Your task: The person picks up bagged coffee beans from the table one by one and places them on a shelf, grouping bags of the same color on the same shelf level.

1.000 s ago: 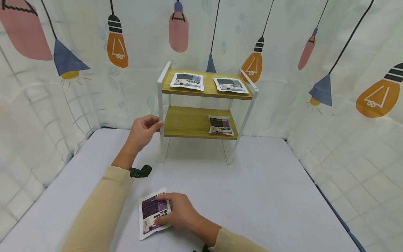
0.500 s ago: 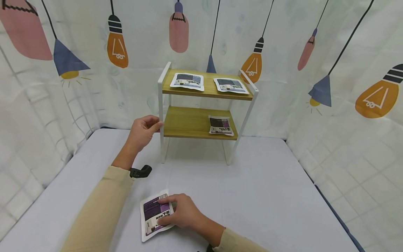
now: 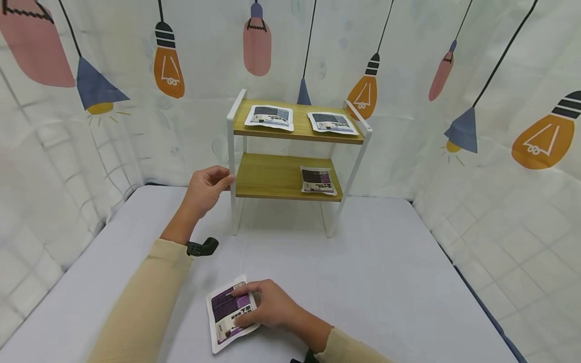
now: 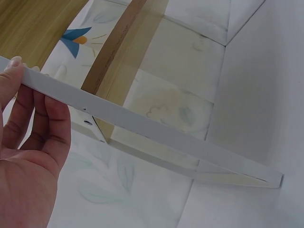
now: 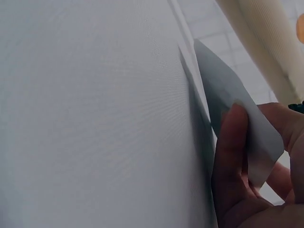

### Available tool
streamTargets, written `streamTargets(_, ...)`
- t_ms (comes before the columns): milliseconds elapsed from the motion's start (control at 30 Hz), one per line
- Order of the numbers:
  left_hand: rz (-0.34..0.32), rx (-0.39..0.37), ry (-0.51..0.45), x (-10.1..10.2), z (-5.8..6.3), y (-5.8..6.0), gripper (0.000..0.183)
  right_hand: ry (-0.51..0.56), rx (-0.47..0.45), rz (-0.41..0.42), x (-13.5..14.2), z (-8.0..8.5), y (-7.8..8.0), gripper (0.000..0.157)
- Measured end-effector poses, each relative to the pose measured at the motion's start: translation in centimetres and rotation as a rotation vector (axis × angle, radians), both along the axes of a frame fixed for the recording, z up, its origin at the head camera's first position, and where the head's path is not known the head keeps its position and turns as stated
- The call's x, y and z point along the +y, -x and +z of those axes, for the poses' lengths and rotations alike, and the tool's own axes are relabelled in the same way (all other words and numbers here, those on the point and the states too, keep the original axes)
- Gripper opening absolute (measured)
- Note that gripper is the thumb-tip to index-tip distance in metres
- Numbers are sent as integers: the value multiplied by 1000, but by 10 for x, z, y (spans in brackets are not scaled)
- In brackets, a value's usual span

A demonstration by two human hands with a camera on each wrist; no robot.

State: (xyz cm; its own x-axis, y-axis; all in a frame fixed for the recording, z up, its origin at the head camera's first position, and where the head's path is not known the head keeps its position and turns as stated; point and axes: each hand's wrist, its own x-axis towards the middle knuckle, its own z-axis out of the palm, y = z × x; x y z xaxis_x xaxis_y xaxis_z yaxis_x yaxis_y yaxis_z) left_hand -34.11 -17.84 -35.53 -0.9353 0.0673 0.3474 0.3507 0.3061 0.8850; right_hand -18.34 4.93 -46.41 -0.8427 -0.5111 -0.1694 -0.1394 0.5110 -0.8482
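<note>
A two-tier shelf rack [image 3: 268, 176] with wooden boards and white side frames stands at the back of the table. My left hand [image 3: 204, 190] pinches its left white leg at about the lower board's height. In the left wrist view the thumb lies on the white leg [image 4: 142, 121], with curled fingers behind it. Nearer the front, my right hand [image 3: 272, 305] grips a flat purple-and-white pouch [image 3: 224, 305] by its right side, printed face up. From the right wrist, fingers press the plain underside of the pouch [image 5: 221, 76], whose lower part is tilted close over the tablecloth.
Two blue-and-white pouches lie on the upper board, a left pouch [image 3: 270, 117] and a right pouch [image 3: 333, 123]. One dark purple pouch [image 3: 318, 181] rests at the right of the lower board. Lamp-patterned curtains [image 3: 408, 166] enclose the white-covered table [image 3: 363, 282] at back and sides.
My right hand has shifted slightly to the right with the purple-and-white pouch in its grip. The left hand stays on the rack's leg, and the rack has not moved.
</note>
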Motion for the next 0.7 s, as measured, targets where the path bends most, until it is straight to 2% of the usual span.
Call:
streamTargets(233,9,-4,-29,0,0,0,41,55,6,11,11,-4,3,52)
streamTargets(500,7,0,-20,-1,0,0,40,100,-16,-34,21,-2,3,54)
streamTargets(700,7,-3,-20,-1,0,0,43,207,-55,-70,28,0,6,53)
